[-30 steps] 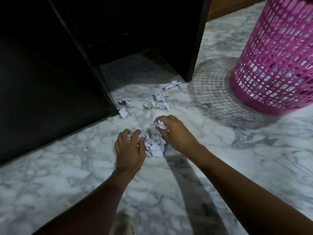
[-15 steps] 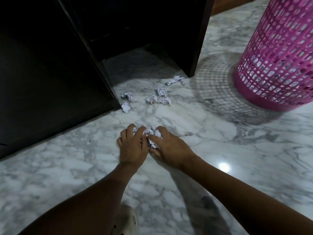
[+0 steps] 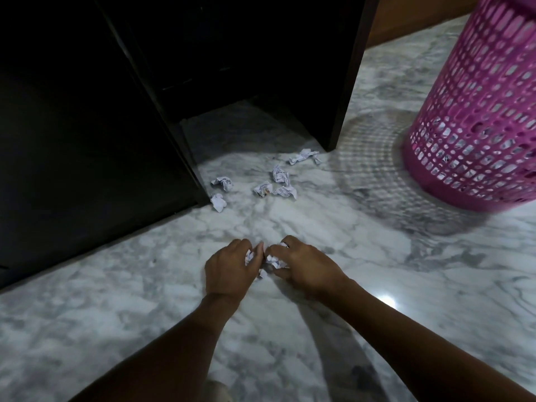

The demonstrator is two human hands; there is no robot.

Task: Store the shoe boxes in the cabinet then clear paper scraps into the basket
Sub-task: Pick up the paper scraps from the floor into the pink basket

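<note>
both hands, the left hand [image 3: 229, 265] and right hand [image 3: 301, 268], are closing around crumpled paper scraps [image 3: 272, 261], with more scraps [image 3: 278, 181] lying beyond them and the pink basket [image 3: 478, 126] waiting far right.

Basket [image 3: 475, 126] top cut off; cabinet [image 3: 232, 53] interior perhaps too dark.

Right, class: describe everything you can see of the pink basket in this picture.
The pink basket is a tall, round bin that looks like moulded plastic. Its wall is a lattice of small holes above a solid band at the base. It stands upright on the marble floor at the upper right, its top cut off by the frame. White paper scraps show through the lower holes. It throws a dotted shadow to its left, towards the dark cabinet. Nothing else touches it; both hands are well away.
</note>
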